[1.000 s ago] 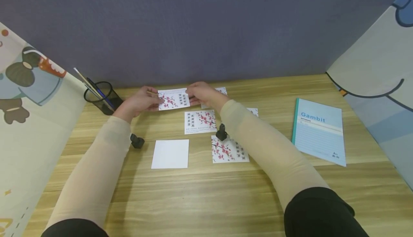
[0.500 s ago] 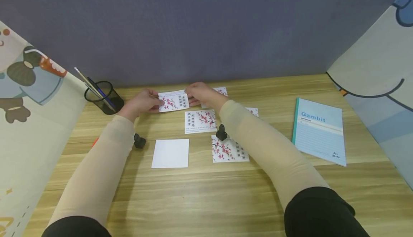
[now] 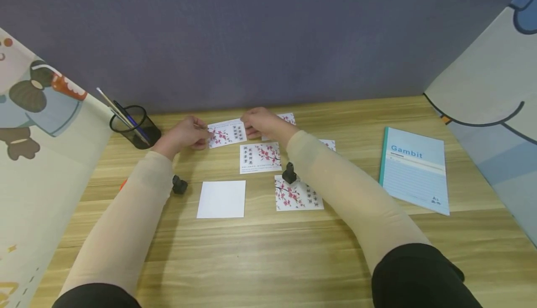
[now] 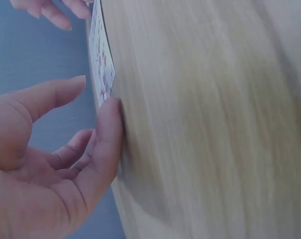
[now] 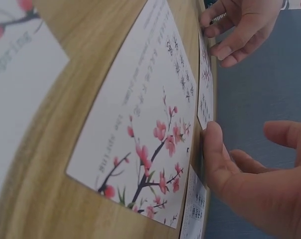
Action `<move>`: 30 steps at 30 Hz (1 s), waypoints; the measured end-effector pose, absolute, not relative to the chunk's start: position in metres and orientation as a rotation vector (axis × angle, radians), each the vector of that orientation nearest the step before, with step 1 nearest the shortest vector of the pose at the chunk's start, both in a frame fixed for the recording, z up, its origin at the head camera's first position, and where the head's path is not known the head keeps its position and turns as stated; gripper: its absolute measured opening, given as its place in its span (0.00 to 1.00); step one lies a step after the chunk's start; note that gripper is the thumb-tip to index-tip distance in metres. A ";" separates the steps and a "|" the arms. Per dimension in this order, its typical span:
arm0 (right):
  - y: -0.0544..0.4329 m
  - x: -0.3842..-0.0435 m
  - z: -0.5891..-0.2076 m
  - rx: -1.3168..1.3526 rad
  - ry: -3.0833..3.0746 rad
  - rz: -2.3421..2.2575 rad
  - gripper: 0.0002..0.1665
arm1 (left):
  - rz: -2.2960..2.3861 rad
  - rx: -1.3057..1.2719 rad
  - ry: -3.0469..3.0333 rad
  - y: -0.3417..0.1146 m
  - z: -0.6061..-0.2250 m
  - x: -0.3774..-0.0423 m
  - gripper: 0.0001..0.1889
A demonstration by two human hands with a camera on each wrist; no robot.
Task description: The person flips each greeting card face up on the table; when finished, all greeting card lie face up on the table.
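A white card with pink blossoms [image 3: 227,133] lies at the back of the wooden table, between my two hands. My left hand [image 3: 184,135] is at its left end; in the left wrist view a fingertip [image 4: 110,107] touches the card's corner, with the thumb held apart. My right hand [image 3: 264,124] is at the card's right end; in the right wrist view one fingertip [image 5: 213,130] touches its edge, and the thumb [image 5: 279,133] stands away from it. Neither hand pinches the card. A second blossom card [image 3: 260,157] lies just in front.
Another blossom card [image 3: 298,194] and a blank white card [image 3: 221,199] lie nearer. Two more cards are partly hidden by the right hand and arm. A black mesh pen cup [image 3: 136,128] stands back left. A blue notebook [image 3: 415,170] lies right. A dark panel [image 3: 268,42] rises behind.
The card between my hands has tilted slightly, its left end coming nearer. My left fingers have loosened from its left end and drawn a little away. The right hand has barely moved.
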State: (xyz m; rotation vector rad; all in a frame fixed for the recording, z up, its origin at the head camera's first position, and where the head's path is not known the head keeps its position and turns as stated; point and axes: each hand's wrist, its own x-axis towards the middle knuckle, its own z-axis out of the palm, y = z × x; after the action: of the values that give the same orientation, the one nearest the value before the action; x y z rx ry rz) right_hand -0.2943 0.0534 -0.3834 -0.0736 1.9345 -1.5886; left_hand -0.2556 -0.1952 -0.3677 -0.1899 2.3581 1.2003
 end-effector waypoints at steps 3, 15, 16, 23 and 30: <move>0.055 -0.292 -0.382 -0.079 1.947 -1.589 0.32 | 1.106 -0.137 2.382 -0.198 -0.365 -0.253 0.34; 0.059 -0.255 -0.362 -0.229 2.090 -1.384 0.29 | 0.587 0.209 2.254 -0.202 -0.347 -0.226 0.30; 0.059 -0.251 -0.362 -0.254 2.107 -1.355 0.28 | 0.556 0.212 2.242 -0.200 -0.344 -0.222 0.32; 0.058 -0.221 -0.358 -0.411 2.171 -1.184 0.29 | 0.460 0.265 2.224 -0.184 -0.338 -0.200 0.44; 0.062 -0.200 -0.360 -0.477 2.180 -1.028 0.29 | 0.441 0.315 2.210 -0.174 -0.342 -0.183 0.40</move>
State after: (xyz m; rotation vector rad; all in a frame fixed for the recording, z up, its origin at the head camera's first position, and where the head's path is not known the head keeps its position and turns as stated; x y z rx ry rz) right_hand -0.1999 0.0616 -0.3602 -0.4767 2.1804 -1.0277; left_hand -0.1832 -0.1738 -0.3424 0.3148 2.2102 0.4409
